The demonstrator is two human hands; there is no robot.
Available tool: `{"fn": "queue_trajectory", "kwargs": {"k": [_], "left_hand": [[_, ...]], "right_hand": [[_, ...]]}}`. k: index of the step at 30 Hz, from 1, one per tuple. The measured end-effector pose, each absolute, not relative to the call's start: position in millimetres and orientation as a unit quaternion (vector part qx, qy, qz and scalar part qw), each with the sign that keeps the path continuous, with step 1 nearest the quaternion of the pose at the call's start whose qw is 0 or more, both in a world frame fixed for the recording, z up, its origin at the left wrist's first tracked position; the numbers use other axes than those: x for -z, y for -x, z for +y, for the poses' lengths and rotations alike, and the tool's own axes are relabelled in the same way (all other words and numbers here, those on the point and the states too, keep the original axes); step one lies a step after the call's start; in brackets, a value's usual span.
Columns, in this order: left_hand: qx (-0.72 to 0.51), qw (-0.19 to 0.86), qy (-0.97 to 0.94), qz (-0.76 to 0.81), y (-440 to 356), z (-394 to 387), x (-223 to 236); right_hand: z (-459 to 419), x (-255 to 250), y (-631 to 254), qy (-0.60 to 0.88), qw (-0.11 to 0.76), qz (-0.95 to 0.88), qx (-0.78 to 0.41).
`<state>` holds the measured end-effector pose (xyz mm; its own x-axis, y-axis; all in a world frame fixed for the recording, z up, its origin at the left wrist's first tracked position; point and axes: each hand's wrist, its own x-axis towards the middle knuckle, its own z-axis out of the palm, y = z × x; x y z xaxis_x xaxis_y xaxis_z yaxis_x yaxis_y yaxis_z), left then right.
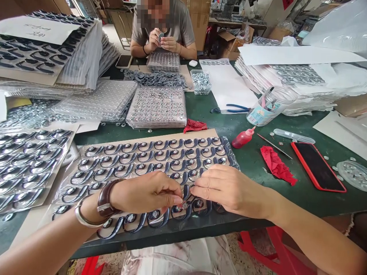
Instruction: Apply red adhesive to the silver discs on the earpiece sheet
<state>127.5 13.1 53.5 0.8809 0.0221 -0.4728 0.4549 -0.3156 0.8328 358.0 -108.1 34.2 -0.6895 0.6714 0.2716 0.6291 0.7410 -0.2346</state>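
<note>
Rows of dark curved bands [174, 165], each with a round silver-rimmed piece, lie on a brown card sheet [197, 134] under clear plastic. My left hand [147, 191], with a brown-strapped watch and a silver bangle at its wrist, is over the front rows. Its thumb and forefinger are pinched together just beside a round silver piece [185, 205]; whatever is between them is too small to make out. Close by on the right, my right hand [226, 189] is bent down with its fingers together, their tips against a dark band [186, 191]. Its thumb is hidden.
A red squeeze bottle [242, 138], red cloth [276, 164], thin pointed tool [274, 146] and red-cased phone [318, 167] lie to the right. Behind stand stacked blister trays [157, 109] and a jar [266, 109]. A person [163, 34] across the table holds a small round part.
</note>
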Motion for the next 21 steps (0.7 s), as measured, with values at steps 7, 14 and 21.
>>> {"fn": "queue_trajectory", "kwargs": {"k": [7,14,21], "left_hand": [[0.136,0.340,-0.914,0.174,-129,-7,-63],[0.070,0.298,-0.930,0.203,-128,-23,-67],[-0.014,0.393,-0.851,0.349,-113,-1,-72]], "right_hand": [[-112,-29,-353,0.368,0.160,-0.913,-0.070],[-124,-17,-354,0.421,0.189,-0.883,-0.085],[-125,-15,-347,0.574,0.352,-0.736,-0.076]]}}
